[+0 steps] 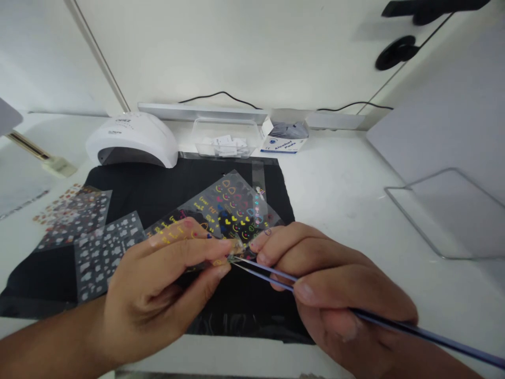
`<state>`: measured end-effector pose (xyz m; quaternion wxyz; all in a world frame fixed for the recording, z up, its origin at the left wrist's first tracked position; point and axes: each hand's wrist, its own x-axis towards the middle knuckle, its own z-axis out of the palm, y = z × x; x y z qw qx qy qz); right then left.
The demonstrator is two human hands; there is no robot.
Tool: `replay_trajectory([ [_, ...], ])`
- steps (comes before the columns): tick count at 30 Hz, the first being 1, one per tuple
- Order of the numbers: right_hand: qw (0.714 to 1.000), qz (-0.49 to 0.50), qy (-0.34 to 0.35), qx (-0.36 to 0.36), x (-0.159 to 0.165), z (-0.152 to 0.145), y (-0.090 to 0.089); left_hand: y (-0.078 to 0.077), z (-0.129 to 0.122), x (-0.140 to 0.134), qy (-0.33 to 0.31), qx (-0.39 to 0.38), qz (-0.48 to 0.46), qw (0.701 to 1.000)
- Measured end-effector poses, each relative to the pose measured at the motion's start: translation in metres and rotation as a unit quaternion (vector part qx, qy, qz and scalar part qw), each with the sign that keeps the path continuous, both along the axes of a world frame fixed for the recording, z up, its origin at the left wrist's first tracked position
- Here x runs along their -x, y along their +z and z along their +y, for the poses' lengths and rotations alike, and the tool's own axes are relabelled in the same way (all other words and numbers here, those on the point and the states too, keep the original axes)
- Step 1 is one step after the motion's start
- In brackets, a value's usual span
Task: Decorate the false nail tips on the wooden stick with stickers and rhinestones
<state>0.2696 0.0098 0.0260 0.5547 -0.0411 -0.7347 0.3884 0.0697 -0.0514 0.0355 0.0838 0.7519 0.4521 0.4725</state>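
Observation:
My right hand (335,284) is closed around a pair of blue-purple tweezers (282,276), whose slightly parted tips point left. Those tips meet a small clear, shiny piece (238,246) at the fingertips of my left hand (169,295). Thumb and index finger pinch this piece; its exact kind is too small to tell. Behind both hands lies a transparent sticker sheet (236,200) with colourful smileys, hearts and lettering. My fingers cover its near part. Left of it are a sheet of white stickers (106,250) and a sheet with brown and white stickers (77,216).
A black mat (153,184) covers the white table (331,184). Along the back stand a white nail lamp (132,131), a clear tray (201,145) with white packets and an alcohol pads box (284,142). A wire stand (418,237) is at right.

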Motion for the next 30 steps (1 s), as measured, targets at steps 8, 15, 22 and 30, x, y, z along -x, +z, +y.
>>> replay_trajectory([
  [8, 0.999, 0.025, -0.005, 0.032, 0.0, -0.004, -0.001, -0.002, -0.001, 0.002, 0.009, 0.009, -0.001, 1.0],
  [15, 0.999, 0.015, -0.016, 0.024, 0.002, -0.004, 0.003, 0.0, 0.0, 0.0, 0.022, 0.0, 0.026, 0.999],
  [22, 0.998, -0.045, -0.048, -0.003, -0.008, -0.006, -0.002, 0.005, 0.002, 0.0, 0.003, -0.002, 0.032, 0.999],
  [30, 0.998, -0.053, -0.039, -0.016, -0.01, -0.006, -0.004, 0.007, 0.0, 0.004, 0.006, -0.018, 0.071, 0.997],
])
